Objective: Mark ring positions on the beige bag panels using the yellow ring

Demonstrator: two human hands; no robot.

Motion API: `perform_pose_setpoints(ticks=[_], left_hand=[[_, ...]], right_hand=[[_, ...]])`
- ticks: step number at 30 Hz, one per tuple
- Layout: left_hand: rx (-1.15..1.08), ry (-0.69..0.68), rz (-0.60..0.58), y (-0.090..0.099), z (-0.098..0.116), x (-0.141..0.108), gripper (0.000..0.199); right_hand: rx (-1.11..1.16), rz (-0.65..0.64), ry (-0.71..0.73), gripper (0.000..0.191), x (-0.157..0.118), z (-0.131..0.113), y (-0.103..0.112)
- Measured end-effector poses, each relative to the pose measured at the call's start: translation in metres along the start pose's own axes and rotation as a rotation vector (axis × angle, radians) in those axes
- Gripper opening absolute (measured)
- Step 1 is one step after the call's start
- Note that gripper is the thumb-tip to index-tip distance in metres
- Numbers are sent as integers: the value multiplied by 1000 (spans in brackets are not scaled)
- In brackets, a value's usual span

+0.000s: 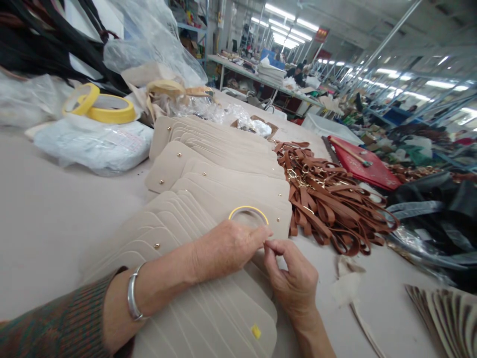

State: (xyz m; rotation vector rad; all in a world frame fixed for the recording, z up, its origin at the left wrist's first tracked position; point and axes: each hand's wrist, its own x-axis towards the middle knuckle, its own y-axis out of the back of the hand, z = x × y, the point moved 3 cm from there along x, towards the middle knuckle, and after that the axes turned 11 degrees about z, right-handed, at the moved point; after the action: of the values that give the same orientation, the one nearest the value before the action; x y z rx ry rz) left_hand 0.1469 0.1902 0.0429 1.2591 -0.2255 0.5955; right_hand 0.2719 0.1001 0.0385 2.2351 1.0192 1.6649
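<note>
My left hand [227,246], with a silver bangle on its wrist, is closed beside a thin yellow tape roll [249,208] that stands out above its fingers. My right hand [292,271] is pinched close against the left fingertips; what it grips is too small to make out. Under both hands lie overlapping beige panels [219,199] with small gold studs. On a lower panel, left of my right wrist, sits a small yellow tape piece [255,331].
Brown straps with gold clasps [328,199] are heaped right of the panels. Two yellow tape rolls [112,108] rest on a plastic-wrapped packet [93,144] at left. A red folder [363,161], black bags [439,214] and fanned pieces [443,313] lie at right.
</note>
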Motion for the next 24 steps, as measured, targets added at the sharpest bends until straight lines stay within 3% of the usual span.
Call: perform_pose_setpoints(ticks=[4,6,10,13,15,18,24], left_hand=[[-31,22,7,-2,0,3,10],[-6,27,32,-2,1,5,10],[50,-52,174,1,10,6,11],[79,-68,223,2,14,6,16],[126,8,128,-3,10,5,14],[191,113,-45,-13,3,3,12],[205,98,-103,-24,-3,2,12]], right_hand=[[-38,25,-114,9,-3,2,1],[32,11,-336,6,-5,5,-1],[386,10,-937,18,-14,20,-9],[545,28,-1190,27,-22,35,-11],[512,-65,-1241,32,-26,42,-9],[376,-203,-1190,39,-31,46,-4],[167,-327,-970,37,-35,39,0]])
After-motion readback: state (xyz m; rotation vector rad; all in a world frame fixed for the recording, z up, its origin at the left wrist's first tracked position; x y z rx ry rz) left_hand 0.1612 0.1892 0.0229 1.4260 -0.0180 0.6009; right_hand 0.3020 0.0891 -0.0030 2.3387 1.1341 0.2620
